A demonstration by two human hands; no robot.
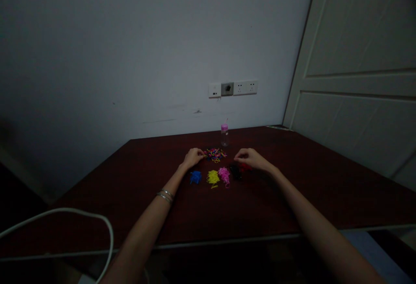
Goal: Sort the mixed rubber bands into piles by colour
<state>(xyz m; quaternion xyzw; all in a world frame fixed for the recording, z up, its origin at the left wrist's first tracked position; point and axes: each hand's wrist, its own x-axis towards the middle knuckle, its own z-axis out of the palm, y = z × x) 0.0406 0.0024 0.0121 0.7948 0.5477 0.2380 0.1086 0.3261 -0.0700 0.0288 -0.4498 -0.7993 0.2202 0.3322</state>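
Observation:
A loose heap of mixed-colour small rubber bands (215, 154) lies on the dark red table. At its left edge, my left hand (194, 157) has its fingertips pinched together; anything between them is too small to make out. Single-colour piles lie nearer to me: blue bands (195, 177), yellow bands (213, 177), pink bands (224, 175), and black bands (235, 172). My right hand (251, 159) is closed in a pinch just above the black pile, and I cannot see what it holds. Red bands (245, 167) lie partly hidden under that hand.
Behind the mixed heap stands a clear bottle (225, 139) with a pink cap. Sockets (245, 87) sit on the wall at the table's back. A white cable (81, 211) loops over the front left edge. A pale panelled door (357, 85) borders the right side.

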